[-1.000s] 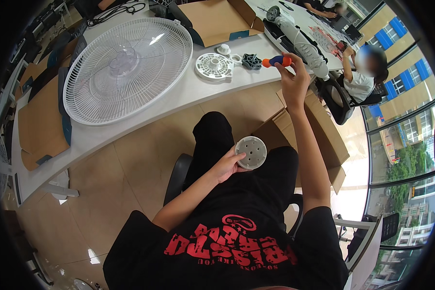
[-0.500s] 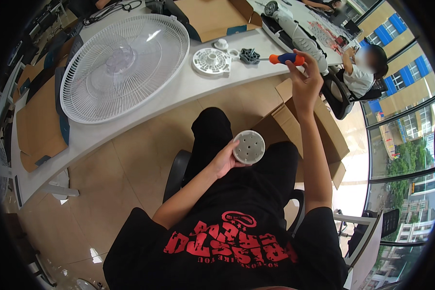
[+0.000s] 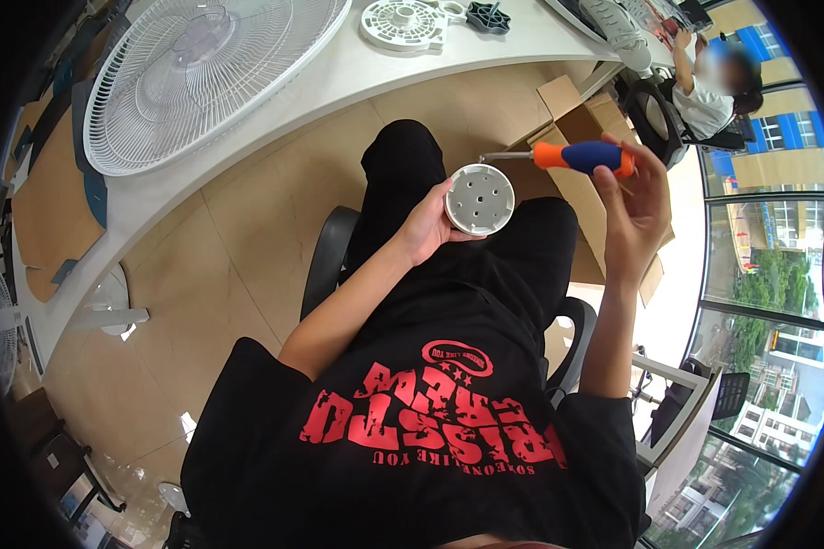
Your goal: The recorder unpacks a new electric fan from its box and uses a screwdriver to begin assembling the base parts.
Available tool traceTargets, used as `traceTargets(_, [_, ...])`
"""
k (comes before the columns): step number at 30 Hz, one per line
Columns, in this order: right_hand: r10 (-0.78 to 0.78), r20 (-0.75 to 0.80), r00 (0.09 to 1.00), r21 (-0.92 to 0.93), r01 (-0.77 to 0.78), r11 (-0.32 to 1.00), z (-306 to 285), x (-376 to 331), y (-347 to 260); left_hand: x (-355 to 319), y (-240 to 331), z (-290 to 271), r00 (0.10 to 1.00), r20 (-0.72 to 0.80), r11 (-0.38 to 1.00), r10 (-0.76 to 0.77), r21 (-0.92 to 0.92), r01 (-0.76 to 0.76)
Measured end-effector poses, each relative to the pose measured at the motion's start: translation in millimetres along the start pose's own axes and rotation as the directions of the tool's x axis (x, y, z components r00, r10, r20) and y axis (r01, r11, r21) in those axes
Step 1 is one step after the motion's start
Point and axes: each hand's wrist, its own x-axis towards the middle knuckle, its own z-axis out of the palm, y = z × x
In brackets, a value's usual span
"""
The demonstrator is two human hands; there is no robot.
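My left hand point(image 3: 428, 225) is closed round the side of a round white plastic part point(image 3: 482, 203), held over my lap with its holed face turned up. With my right hand point(image 3: 634, 197) I grip a screwdriver point(image 3: 584, 157) by its orange and blue handle. The shaft points left, and its tip is by the far rim of the round part; I cannot tell whether they touch. On the white table point(image 3: 403, 73) lie a white disc-shaped fan part point(image 3: 406, 24) and a dark star-shaped knob point(image 3: 488, 17). A large white fan grille point(image 3: 212, 78) rests at the table's left.
Cardboard boxes point(image 3: 566, 178) stand on the floor beyond my right knee. Flattened cardboard point(image 3: 59, 206) lies at the table's left end. Another person point(image 3: 700, 91) sits at the far right, near the windows. A white fan stand piece point(image 3: 616, 27) lies on the table's right.
My right hand has brought the screwdriver from over the table back toward the round part. The view has tilted down, so the table sits higher in the picture. The left hand keeps its hold.
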Motion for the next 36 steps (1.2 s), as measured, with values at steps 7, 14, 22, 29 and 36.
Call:
traceTargets(7, [0.006,0.014,1.000,0.033,-0.007,0.999,7,5,1,-1,-6,-5,1.000,-0.005,0.999,-0.006,-0.042,0.005])
traceTargets(14, [-0.095,-0.087,0.992,0.148,0.107,0.983,52,62,19,-2,-7,-4,1.000,-0.014,1.000,-0.001,-0.031,0.000])
traceTargets(22, [-0.125,-0.137,0.983,0.130,0.143,0.981,94,104,47,-5,2,0,1.000,0.000,1.000,-0.013,-0.019,0.013])
traceTargets(29, [-0.137,-0.255,0.957,0.048,0.154,0.987,87,131,69,-2,-1,-3,1.000,-0.009,0.999,-0.014,-0.045,0.013])
traceTargets(36, [-0.149,-0.293,0.944,-0.055,0.139,0.989,79,132,95,-4,1,-1,1.000,-0.007,0.999,-0.007,-0.042,0.007])
